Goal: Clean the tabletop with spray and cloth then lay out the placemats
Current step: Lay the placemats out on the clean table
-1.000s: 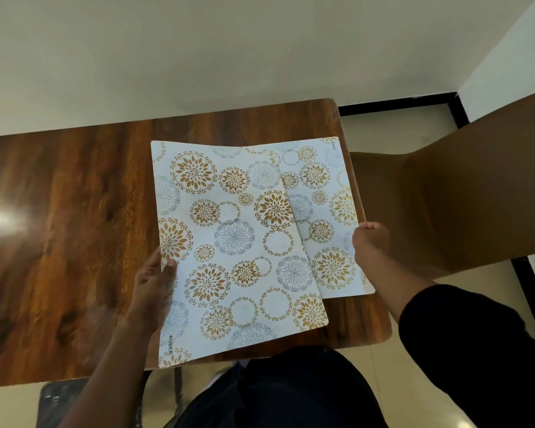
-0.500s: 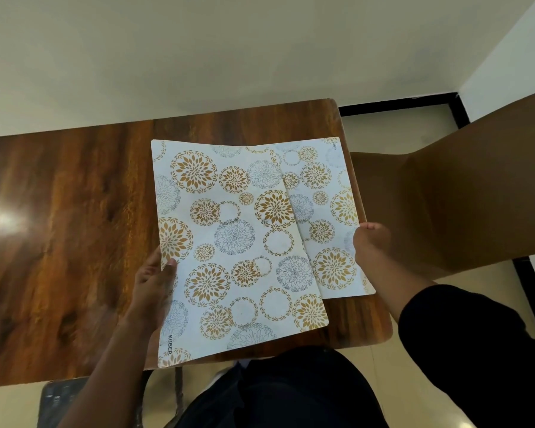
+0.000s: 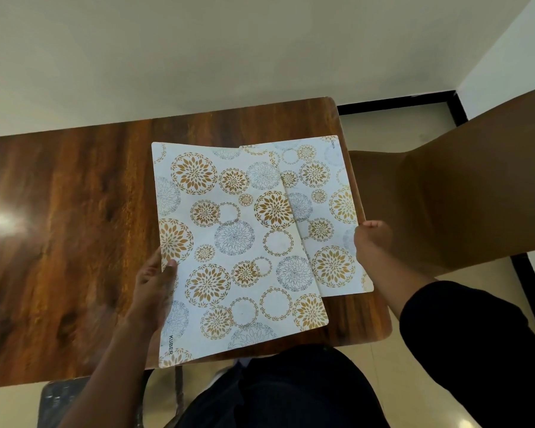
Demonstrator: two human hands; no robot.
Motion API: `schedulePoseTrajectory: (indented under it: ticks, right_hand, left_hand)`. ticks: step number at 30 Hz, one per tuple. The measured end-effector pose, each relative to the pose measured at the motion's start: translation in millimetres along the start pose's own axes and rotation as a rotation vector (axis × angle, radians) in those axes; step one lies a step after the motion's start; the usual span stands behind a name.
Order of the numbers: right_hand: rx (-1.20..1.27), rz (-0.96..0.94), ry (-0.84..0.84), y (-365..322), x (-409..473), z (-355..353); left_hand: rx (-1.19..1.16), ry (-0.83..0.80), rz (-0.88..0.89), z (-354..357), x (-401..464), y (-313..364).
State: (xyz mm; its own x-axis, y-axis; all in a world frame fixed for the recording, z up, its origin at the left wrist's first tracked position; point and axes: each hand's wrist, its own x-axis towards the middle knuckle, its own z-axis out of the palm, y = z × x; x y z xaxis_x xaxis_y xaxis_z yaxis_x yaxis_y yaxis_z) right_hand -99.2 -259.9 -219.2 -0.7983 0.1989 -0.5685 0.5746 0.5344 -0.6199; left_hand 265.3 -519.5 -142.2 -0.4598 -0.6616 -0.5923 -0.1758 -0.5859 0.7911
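Wooden table (image 3: 59, 227), left grip (image 3: 155, 282) pinching top placemat (image 3: 235, 242), right grip (image 3: 372, 239) pinching lower placemat (image 3: 331, 217)

- Home dining corner, likely
- Wood-grain table (image 3: 74, 227) against plain wall (image 3: 198, 57)
- Brown moulded chair (image 3: 460, 196)
- Floral placemats (image 3: 235, 242)
- Glossy tiled floor (image 3: 393, 128), black skirting (image 3: 393, 101)

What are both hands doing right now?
Left hand: grips the upper placemat at its left edge.
Right hand: grips the lower placemat at its right edge.
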Motion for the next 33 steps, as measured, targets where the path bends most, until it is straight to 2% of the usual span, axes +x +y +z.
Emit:
schedulePoseTrajectory:
  ticks: [4, 7, 10, 12, 16, 22, 33]
  right_hand:
    - [-0.135, -0.146, -0.027, 0, -1, -9]
    - [-0.427, -0.484, -0.042, 18, -11, -10]
    - [-0.688, -0.877, -0.200, 49, -31, -10]
    - [-0.902, -1.024, -0.294, 70, -45, -9]
    - [-1.058, -1.044, -0.381, 112, -56, -4]
    - [-1.164, -0.905, -0.424, 112, -58, -10]
    - [-1.137, -0.824, -0.468, 106, -62, -13]
  left_hand:
    - [0.011, -0.002, -0.002, -1, -1, 1]
    - [0.016, -0.004, -0.007, -4, 0, 3]
    - [0.006, 0.002, -0.015, -10, 1, 3]
    - [0.019, -0.001, -0.018, -15, 1, 2]
    - [0.045, -0.033, -0.003, -19, 1, 0]
    - [0.052, -0.049, -0.011, -16, 1, -2]
    - [0.054, -0.080, -0.006, -15, 5, -3]
